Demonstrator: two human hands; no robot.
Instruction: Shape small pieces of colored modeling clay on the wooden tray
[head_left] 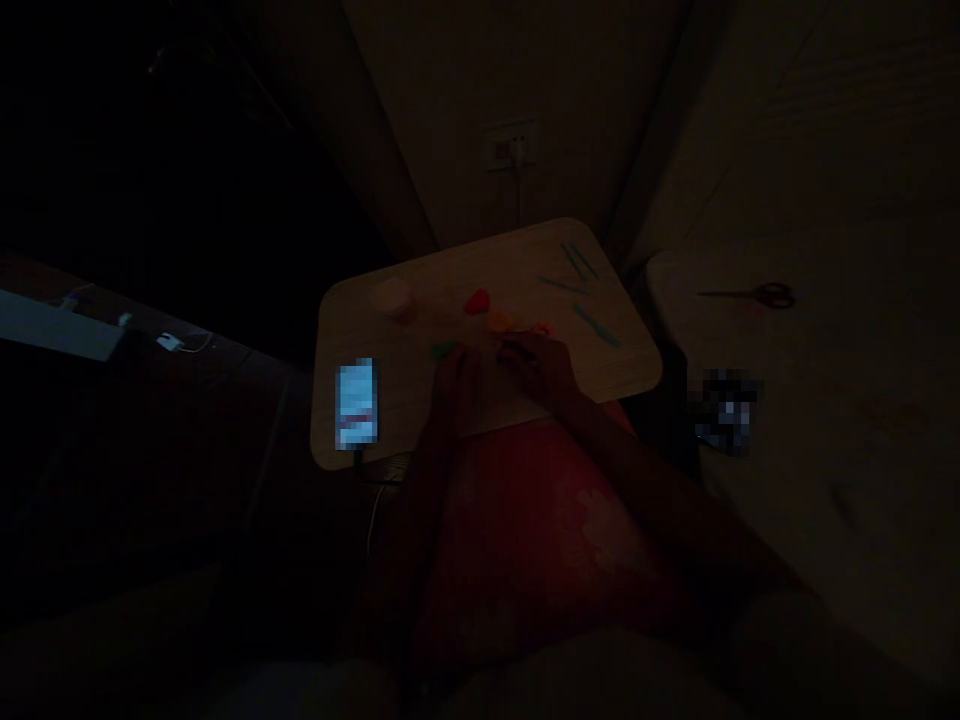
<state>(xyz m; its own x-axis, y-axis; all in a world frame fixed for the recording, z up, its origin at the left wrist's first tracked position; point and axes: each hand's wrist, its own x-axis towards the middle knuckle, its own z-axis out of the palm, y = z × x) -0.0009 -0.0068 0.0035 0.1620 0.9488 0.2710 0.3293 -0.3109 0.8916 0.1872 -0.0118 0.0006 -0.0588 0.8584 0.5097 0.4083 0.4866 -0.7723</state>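
Note:
The scene is very dark. Both my hands rest on a small light wooden table [420, 300] in front of me. My left hand [459, 378] lies near a small green lump [442, 349]. My right hand [538, 362] sits just below an orange lump [500, 320] and a small orange-red piece [541, 329]. A red lump [477, 301] lies a little farther back. The fingers of both hands are too dark to read.
A lit phone [355, 403] lies at the table's left front. A pale round tub [392, 296] stands at the back left. Several thin green tools [579, 268] lie at the back right. Scissors [757, 295] rest on the surface to the right. A wall socket [513, 148] is behind.

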